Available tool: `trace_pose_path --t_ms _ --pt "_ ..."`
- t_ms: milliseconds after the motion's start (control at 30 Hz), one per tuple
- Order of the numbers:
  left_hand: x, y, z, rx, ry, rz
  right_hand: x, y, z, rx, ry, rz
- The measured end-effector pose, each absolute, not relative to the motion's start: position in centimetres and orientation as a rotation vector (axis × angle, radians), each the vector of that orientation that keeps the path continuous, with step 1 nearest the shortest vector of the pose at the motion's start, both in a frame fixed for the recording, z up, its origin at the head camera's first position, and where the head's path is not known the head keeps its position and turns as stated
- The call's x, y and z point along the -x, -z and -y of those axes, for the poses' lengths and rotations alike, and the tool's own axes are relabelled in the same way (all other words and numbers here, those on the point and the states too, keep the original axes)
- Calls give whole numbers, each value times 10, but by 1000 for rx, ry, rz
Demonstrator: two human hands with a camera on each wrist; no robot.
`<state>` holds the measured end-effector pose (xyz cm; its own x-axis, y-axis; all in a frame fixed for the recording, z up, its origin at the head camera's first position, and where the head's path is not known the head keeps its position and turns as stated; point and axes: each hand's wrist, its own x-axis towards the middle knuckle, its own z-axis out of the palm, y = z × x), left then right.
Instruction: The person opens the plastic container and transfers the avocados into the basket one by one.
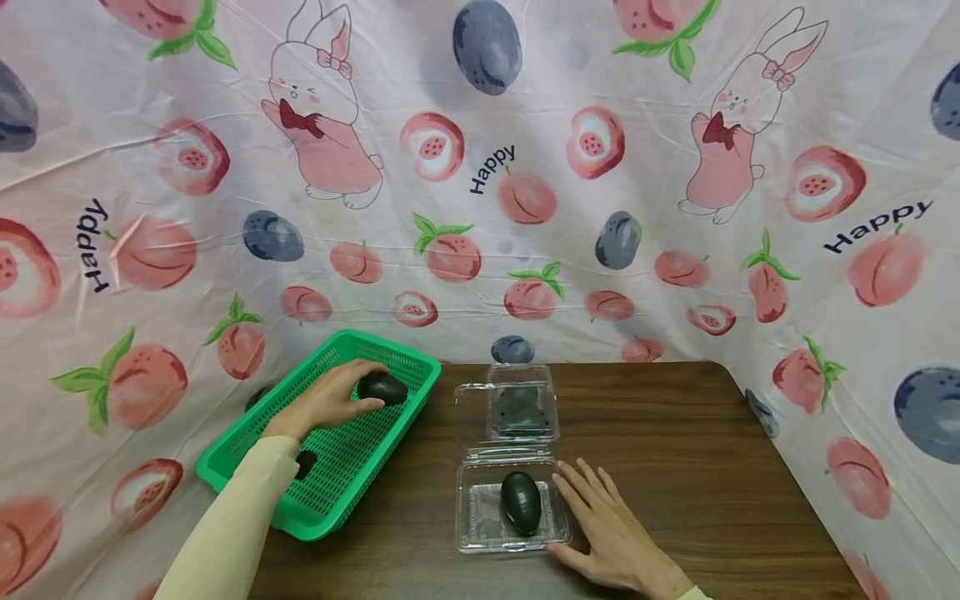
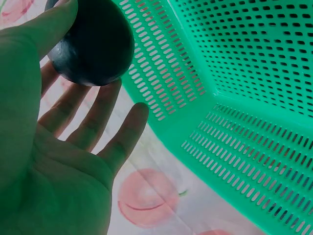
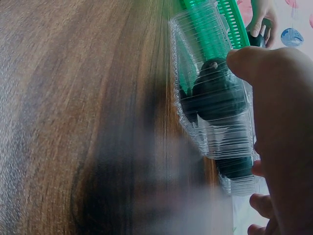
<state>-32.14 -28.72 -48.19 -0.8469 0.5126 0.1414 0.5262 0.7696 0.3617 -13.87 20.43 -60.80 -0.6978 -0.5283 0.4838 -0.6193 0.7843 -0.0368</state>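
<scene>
My left hand [image 1: 330, 400] grips a dark green avocado [image 1: 382, 388] between thumb and fingers, over the far part of a green plastic basket [image 1: 431, 367]. The left wrist view shows the same avocado [image 2: 95, 44] up at the fingertips. A clear plastic clamshell box [image 1: 480, 542] stands with its lid up in front of me. One avocado [image 1: 521, 502] lies inside it. My right hand [image 1: 611, 533] has its fingers extended along the box's right side, the thumb at the near corner. In the right wrist view the thumb [image 3: 239, 58] meets the box rim.
Behind the raised lid sits a second clear box [image 1: 551, 429] with dark contents. Another dark piece [image 1: 306, 463] shows in the basket, partly covered by my left sleeve [image 1: 232, 525]. Brown wood table [image 1: 675, 442] extends right; a fruit-and-rabbit printed cloth [image 1: 555, 108] hangs around it.
</scene>
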Motion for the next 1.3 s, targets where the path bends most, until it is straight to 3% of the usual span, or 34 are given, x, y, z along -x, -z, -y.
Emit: trace_pose_path --t_ms 1300 --pt "365 527 295 651 784 3138 141 607 -203 -850 -253 2551"
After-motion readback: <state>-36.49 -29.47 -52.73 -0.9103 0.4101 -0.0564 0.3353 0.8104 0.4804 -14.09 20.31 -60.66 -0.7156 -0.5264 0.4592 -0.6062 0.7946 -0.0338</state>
